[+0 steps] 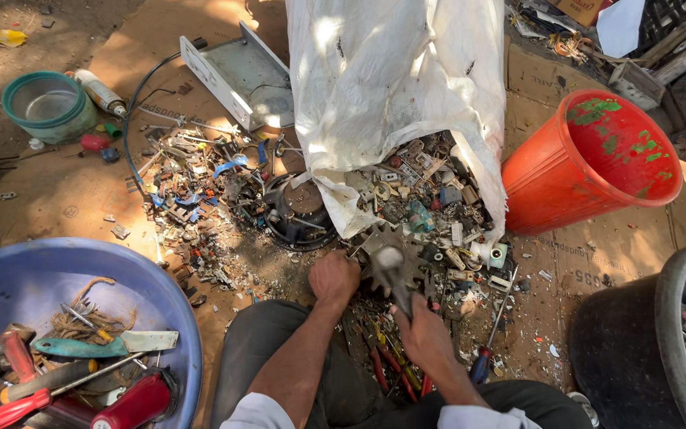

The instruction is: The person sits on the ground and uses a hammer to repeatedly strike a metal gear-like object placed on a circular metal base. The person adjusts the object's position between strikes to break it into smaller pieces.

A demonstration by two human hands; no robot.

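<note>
Single view: head-worn camera, looking steeply down from above the person's lap at the ground. Close range; hands (383,306) near bottom centre. White sack (391,87) far centre, orange bucket (589,163) right, blue basin (57,270) near left.

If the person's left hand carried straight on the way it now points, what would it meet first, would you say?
The left hand, a closed fist pointing away from the person, would probably meet the round dark motor part just beyond it, at the edge of the scrap pile. Depth is hard to judge from this view.
</note>
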